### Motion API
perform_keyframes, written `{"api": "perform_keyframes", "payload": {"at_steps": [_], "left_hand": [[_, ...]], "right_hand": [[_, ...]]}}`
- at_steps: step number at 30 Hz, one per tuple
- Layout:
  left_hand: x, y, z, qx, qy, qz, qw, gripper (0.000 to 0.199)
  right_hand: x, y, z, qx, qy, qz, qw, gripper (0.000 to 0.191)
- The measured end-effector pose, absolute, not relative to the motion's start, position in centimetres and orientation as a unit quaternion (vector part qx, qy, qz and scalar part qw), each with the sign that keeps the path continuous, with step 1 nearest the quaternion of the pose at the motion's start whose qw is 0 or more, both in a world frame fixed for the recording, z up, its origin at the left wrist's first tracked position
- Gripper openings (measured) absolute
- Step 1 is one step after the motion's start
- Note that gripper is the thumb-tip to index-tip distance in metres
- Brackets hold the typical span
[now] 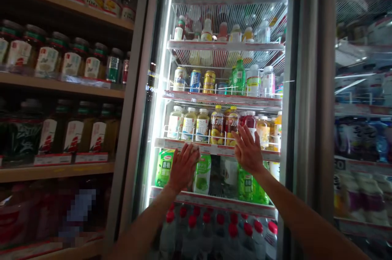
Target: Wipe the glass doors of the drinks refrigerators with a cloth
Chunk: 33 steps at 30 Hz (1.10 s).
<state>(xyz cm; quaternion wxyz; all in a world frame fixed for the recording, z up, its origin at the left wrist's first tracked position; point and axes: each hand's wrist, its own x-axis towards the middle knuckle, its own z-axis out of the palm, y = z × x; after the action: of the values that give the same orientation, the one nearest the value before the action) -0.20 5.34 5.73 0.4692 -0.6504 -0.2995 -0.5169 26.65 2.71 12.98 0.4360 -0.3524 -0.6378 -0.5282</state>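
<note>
Both my hands reach toward a lit drinks cooler. My left hand (183, 166) is raised with its fingers apart, in front of the shelf of green cartons, between a green pack (164, 166) and a green carton (202, 175). My right hand (248, 150) has its fingers spread, just below a yellow-capped tea bottle (232, 123) and above green bottles (245, 184). Neither hand holds anything. Whether the fingertips touch the shelf edge (218, 149) cannot be told.
Wooden shelves (58, 170) with jars and bottles stand at the left. Red-capped bottles (206, 227) fill the cooler's bottom. Upper racks hold cans (195, 81) and bottles. A metal frame (315, 88) and another glass-fronted cooler (363, 162) are at the right.
</note>
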Motion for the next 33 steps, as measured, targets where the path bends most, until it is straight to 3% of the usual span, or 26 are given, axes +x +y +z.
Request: {"api": "perform_keyframes", "payload": {"at_steps": [3,8,16,24,30,33], "left_hand": [[-2.1,5.5,5.6,-0.635,-0.337,-0.52,0.461,0.042],[-7.3,5.9,5.7,-0.463,-0.49,-0.633,0.38,0.047],[-1.0,5.2,4.2,-0.651,-0.328,-0.519,0.447,0.045],[-7.5,5.8,3.3,-0.457,-0.499,-0.656,0.335,0.045],[-0.9,4.9,2.2,-0.64,-0.333,-0.538,0.436,0.038],[-0.6,4.8,2.1,-0.677,-0.303,-0.506,0.439,0.036]], "right_hand": [[26.6,2.6,13.0,-0.355,-0.637,-0.529,0.434,0.048],[26.5,2.7,13.0,-0.353,-0.632,-0.532,0.44,0.048],[26.7,2.7,13.0,-0.343,-0.643,-0.519,0.446,0.055],[26.5,2.7,13.0,-0.352,-0.636,-0.521,0.448,0.054],[26.7,2.6,13.0,-0.359,-0.639,-0.518,0.44,0.054],[26.8,2.6,13.0,-0.355,-0.641,-0.516,0.443,0.055]]}}
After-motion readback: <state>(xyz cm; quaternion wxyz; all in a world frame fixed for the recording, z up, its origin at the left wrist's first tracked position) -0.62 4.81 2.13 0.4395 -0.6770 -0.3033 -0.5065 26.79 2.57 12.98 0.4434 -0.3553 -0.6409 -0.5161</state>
